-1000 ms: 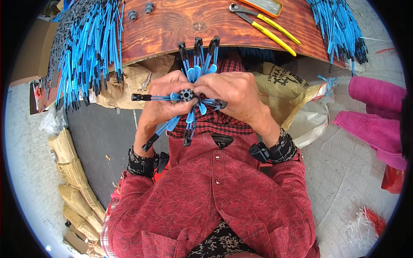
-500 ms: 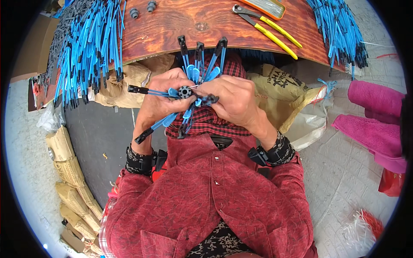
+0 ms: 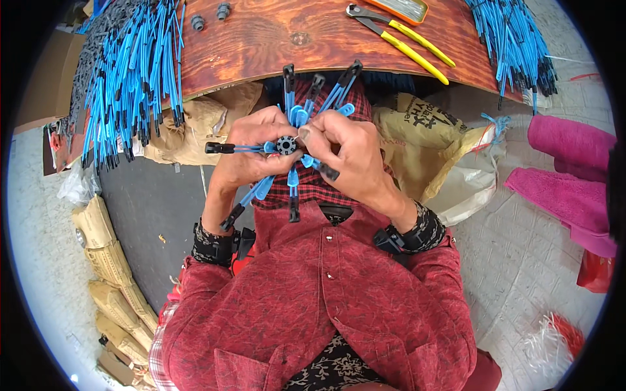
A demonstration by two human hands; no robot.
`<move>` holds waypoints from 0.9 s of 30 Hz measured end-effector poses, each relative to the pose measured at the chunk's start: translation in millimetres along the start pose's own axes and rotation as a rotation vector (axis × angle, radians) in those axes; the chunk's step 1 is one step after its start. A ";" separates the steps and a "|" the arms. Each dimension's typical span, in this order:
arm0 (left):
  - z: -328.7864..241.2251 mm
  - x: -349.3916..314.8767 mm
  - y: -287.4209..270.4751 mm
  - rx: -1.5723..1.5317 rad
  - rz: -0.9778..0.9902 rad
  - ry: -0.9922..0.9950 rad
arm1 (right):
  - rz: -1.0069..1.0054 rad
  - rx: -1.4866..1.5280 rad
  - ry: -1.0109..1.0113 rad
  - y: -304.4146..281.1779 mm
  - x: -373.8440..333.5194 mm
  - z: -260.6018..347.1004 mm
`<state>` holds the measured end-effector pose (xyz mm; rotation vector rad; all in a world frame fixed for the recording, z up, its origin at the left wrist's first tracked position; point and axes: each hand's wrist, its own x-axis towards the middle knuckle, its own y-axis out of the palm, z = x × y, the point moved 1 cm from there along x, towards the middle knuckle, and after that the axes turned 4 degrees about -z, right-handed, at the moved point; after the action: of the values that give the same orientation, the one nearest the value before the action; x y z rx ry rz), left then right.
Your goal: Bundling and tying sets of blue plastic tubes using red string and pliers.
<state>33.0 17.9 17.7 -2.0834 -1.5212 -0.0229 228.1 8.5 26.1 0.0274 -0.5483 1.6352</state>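
Note:
A small black slotted round hub [image 3: 286,144] sits between my hands above my lap. Blue arms with black clip-like ends [image 3: 236,148] fan out around it in several directions. My left hand [image 3: 251,153] is closed on the hub from the left, thumb below it and fingers above. At the hub's right edge, my right hand [image 3: 352,153] is pinched closed; a thin, pale, pin-like piece shows at its fingertips, mostly hidden. One blue arm [image 3: 321,167] hangs under my right fingers.
On the wooden table [image 3: 261,45] lie yellow-handled pliers [image 3: 411,45], an orange-rimmed tray [image 3: 407,9] of thin pieces and two grey fittings [image 3: 223,11]. Bundles of blue rods hang off the left [image 3: 140,78] and right [image 3: 515,52] ends. Sacks [image 3: 417,124] stand beneath.
The hub and its blue arms have shifted slightly right and down, with the arms swung a little. My right fingers have changed their pinch at the hub's edge, and their thumb shows more.

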 end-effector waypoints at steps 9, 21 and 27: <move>1.1 2.8 -5.5 -0.087 0.025 -0.049 | -0.159 -0.082 -0.251 4.0 0.6 -9.5; 4.5 6.5 -14.3 -0.087 0.118 -0.094 | 0.006 -0.101 -0.398 -3.0 8.3 -13.7; 13.0 3.2 -30.6 -0.115 0.164 -0.140 | -0.078 -0.090 -0.334 4.2 3.6 -13.8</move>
<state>3.2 32.6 20.6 -2.3386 -1.4539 0.1008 227.7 16.7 13.7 0.2560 -0.8643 1.5364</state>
